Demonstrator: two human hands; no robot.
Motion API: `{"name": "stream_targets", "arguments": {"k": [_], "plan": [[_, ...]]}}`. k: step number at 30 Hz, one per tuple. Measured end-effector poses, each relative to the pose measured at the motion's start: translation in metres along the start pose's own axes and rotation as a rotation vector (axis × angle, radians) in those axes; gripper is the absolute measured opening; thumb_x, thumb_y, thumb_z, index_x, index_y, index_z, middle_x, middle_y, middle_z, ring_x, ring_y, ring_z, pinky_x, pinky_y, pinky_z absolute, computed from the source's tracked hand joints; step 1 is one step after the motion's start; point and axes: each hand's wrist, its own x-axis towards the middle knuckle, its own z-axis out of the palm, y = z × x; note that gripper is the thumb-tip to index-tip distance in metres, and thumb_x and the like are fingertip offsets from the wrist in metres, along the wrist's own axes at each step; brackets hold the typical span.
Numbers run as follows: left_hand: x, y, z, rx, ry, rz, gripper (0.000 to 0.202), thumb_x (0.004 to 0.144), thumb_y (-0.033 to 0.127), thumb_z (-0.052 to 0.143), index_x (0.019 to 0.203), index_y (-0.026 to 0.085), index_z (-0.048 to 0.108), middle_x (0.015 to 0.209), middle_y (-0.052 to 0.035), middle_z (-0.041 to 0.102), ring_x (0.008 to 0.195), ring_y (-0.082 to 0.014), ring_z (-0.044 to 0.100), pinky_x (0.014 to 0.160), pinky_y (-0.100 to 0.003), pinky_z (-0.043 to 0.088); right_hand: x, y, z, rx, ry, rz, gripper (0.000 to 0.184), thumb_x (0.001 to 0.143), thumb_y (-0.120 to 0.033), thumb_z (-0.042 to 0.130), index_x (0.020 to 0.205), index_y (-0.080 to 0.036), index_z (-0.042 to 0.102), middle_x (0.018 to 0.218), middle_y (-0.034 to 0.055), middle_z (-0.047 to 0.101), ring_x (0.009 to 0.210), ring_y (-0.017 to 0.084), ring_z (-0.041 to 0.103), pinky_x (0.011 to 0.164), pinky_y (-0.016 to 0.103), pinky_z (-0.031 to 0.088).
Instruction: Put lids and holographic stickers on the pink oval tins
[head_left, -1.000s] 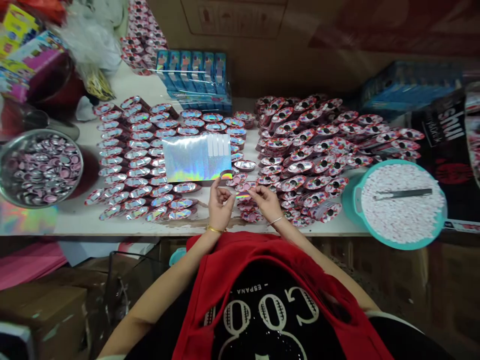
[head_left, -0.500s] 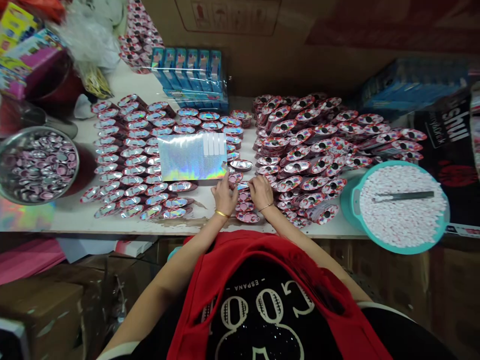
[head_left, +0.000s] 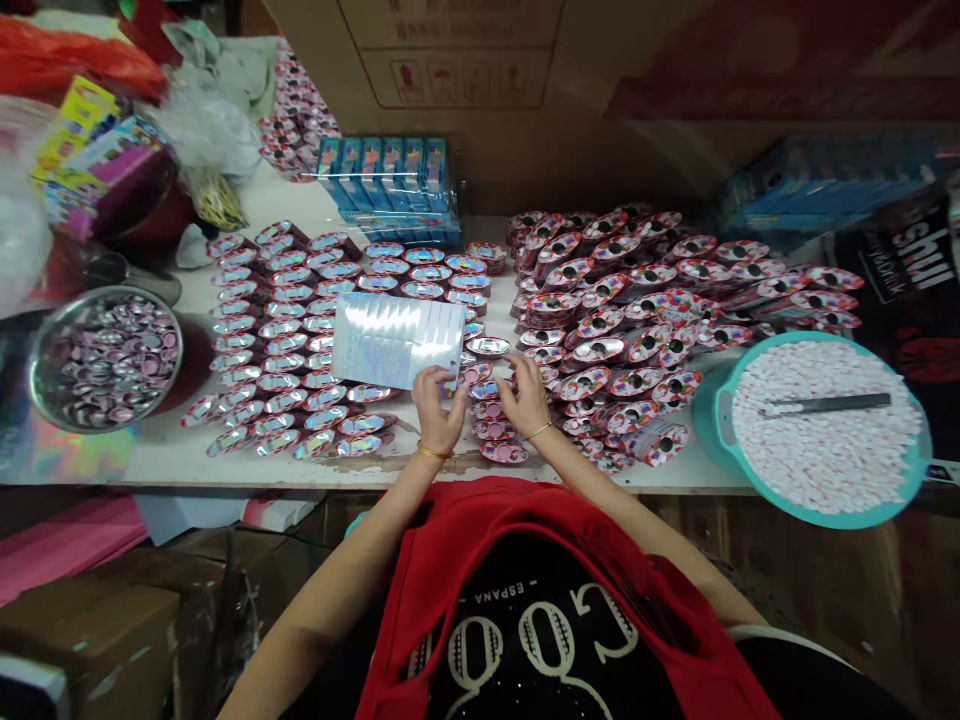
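My left hand (head_left: 440, 408) has its fingers on the lower right edge of a shiny silver holographic sticker sheet (head_left: 375, 340), thumb held apart. The sheet lies tilted over several standing packs with oval ends and has pale strips at its right side. My right hand (head_left: 528, 397), fingers apart and holding nothing visible, hovers by a middle column of oval-ended packs (head_left: 491, 431), some with pink discs in their ends. Close in front of it is a silver-topped oval pack (head_left: 487, 346). Silver-topped packs (head_left: 285, 344) stand at left; packs with dark round holes (head_left: 598, 352) stand at right.
A metal bowl (head_left: 175, 365) of small pink-and-silver round pieces stands at left. At right is a turquoise basin (head_left: 724, 420) of white pieces with a dark bar (head_left: 847, 403) on top. Behind are wrapped blue boxes (head_left: 405, 215) and a large carton (head_left: 480, 130).
My right hand's fingers have parted and drawn off the pack they were touching. My left hand has shifted left onto the sheet's edge, and the sheet has turned slightly. The camera view has shifted.
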Motion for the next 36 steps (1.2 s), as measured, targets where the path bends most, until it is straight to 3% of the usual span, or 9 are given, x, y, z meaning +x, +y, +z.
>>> {"name": "stream_targets", "arguments": {"k": [6,10,14,17,20,23,28,31,36], "plan": [[0.017,-0.004,0.001,-0.192,-0.007,-0.163,0.017,0.086,0.035,0.057,0.081,0.02,0.054,0.084,-0.0027,0.058,0.082,-0.0152,0.056,0.071,-0.028,0.041,0.042,-0.024,0.013,-0.118,-0.154,-0.127,0.042,0.094,-0.02,0.033,0.132,-0.02,0.052,0.135,0.0107,0.053,0.123,0.024,0.045,0.102,0.04,0.037],[0.019,-0.003,-0.013,-0.077,-0.058,-0.02,0.015,0.087,0.032,0.057,0.078,0.02,0.053,0.081,-0.0034,0.058,0.081,-0.0167,0.055,0.074,-0.031,0.042,0.081,-0.025,0.028,-0.371,-0.515,-0.419,0.048,0.088,-0.013,0.041,0.133,-0.024,0.052,0.149,0.0022,0.043,0.14,0.028,0.028,0.113,0.051,0.02],[0.007,0.025,-0.039,0.015,-0.164,0.178,0.008,0.087,0.026,0.056,0.082,0.02,0.054,0.082,-0.0047,0.061,0.084,-0.0183,0.056,0.081,-0.035,0.042,0.095,-0.019,0.039,-0.447,-0.618,-0.444,0.053,0.086,-0.01,0.041,0.137,-0.023,0.047,0.152,0.0013,0.037,0.142,0.026,0.026,0.117,0.054,0.009],[-0.001,0.05,-0.054,-0.108,-0.162,0.142,0.007,0.085,0.025,0.059,0.083,0.02,0.055,0.084,-0.0039,0.062,0.084,-0.017,0.058,0.081,-0.034,0.043,0.093,-0.017,0.042,-0.368,-0.61,-0.411,0.056,0.084,-0.006,0.042,0.137,-0.022,0.048,0.152,0.002,0.038,0.143,0.026,0.025,0.117,0.054,0.006],[0.001,0.059,-0.06,-0.336,-0.004,-0.14,0.012,0.084,0.029,0.063,0.081,0.02,0.056,0.078,-0.0008,0.059,0.076,-0.0131,0.057,0.074,-0.029,0.046,0.085,-0.018,0.038,-0.109,-0.463,-0.294,0.047,0.089,-0.012,0.039,0.134,-0.018,0.052,0.145,0.0076,0.047,0.138,0.023,0.034,0.117,0.048,0.017],[0.008,0.051,-0.055,-0.493,0.115,-0.39,0.022,0.077,0.035,0.07,0.077,0.019,0.055,0.072,0.0016,0.057,0.068,-0.0104,0.055,0.067,-0.025,0.046,0.064,-0.019,0.028,0.286,-0.202,0.043,0.047,0.098,-0.041,0.027,0.118,-0.016,0.063,0.122,0.012,0.064,0.118,0.022,0.055,0.101,0.039,0.042],[0.004,0.033,-0.028,-0.568,0.179,-0.538,0.027,0.07,0.037,0.074,0.073,0.019,0.054,0.066,0.0031,0.056,0.062,-0.0089,0.054,0.066,-0.025,0.047,0.007,-0.025,0.007,0.823,-0.312,0.518,0.069,0.082,-0.076,0.034,0.089,-0.018,0.069,0.079,0.0063,0.068,0.071,0.016,0.061,0.06,0.026,0.047],[-0.007,0.024,-0.008,-0.567,0.157,-0.608,0.028,0.068,0.038,0.074,0.072,0.018,0.054,0.065,0.0032,0.056,0.059,-0.0087,0.053,0.061,-0.024,0.047,-0.011,-0.026,0.0,0.843,-0.179,0.505,0.049,0.072,-0.068,0.06,0.077,-0.019,0.064,0.07,0.0011,0.062,0.063,0.014,0.054,0.059,0.026,0.044],[-0.013,0.005,0.023,-0.584,0.081,-0.688,0.026,0.069,0.037,0.071,0.073,0.017,0.054,0.065,0.0027,0.057,0.058,-0.0105,0.057,0.055,-0.023,0.046,0.004,-0.01,-0.002,0.486,-0.081,0.293,0.031,0.083,-0.047,0.055,0.068,-0.02,0.056,0.067,0.0003,0.057,0.065,0.015,0.05,0.065,0.028,0.042]]}}
